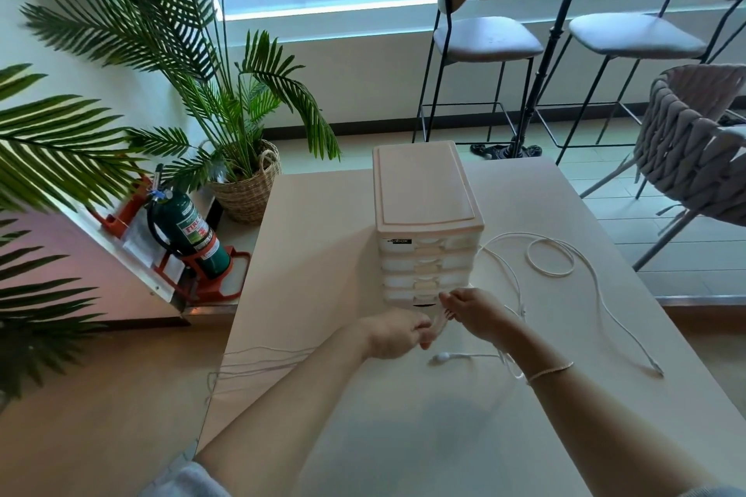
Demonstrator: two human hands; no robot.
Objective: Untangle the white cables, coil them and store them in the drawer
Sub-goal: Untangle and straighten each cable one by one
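Both hands' fingers (420, 325) grasp white cable (438, 325) by "abox"-labelled drawer unit (424, 190).

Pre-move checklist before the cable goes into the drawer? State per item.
1. Bottom drawer of the drawer unit open: it looks pulled out a little, but hands hide most of it, cannot tell.
2. Left hand holding something at the drawer front: ok, though what it grips is unclear.
3. Right hand on a cable at the drawer: fingers curled there, cannot tell what they hold.
4. Cable on the table coiled: not ok, only one loop; the rest trails loose.
5. Cables untangled: not ok, strands cross under the right wrist.
6. Plug stowed: not ok, lies on the table.
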